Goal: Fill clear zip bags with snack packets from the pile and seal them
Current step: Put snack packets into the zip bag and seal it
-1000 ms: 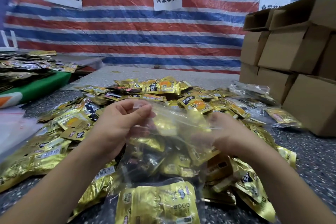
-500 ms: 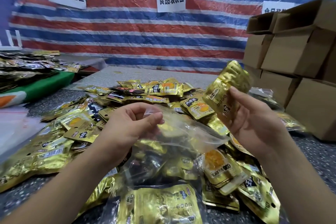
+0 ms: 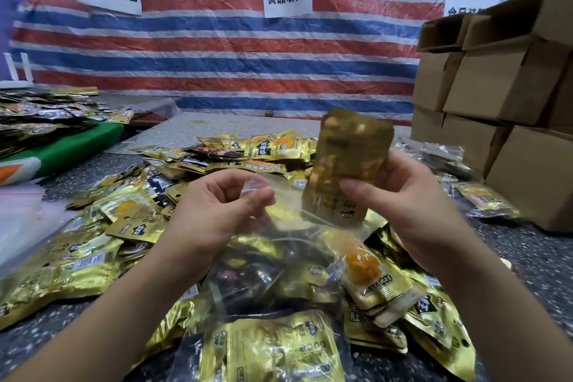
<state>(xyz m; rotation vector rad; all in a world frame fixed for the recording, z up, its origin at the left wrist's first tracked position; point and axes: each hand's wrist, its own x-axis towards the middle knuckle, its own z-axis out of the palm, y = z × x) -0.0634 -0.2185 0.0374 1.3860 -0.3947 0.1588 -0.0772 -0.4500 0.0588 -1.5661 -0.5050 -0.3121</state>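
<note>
Packet held over the open bag

The left hand (image 3: 217, 211) pinches the rim of a clear zip bag (image 3: 279, 257) between thumb and fingers, holding its mouth open — the bag already holds gold packets. The right hand (image 3: 403, 195) grips one gold snack packet (image 3: 347, 170) upright, its lower end at the bag's mouth. The pile (image 3: 124, 226) of packets spreads over the speckled table (image 3: 527, 257) around both hands — cardboard boxes (image 3: 502, 87) stand stacked at the right.

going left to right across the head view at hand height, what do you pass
loose gold packets in the pile → left hand pinching the clear zip bag's rim → gold snack packet → right hand gripping it → cardboard boxes
</note>
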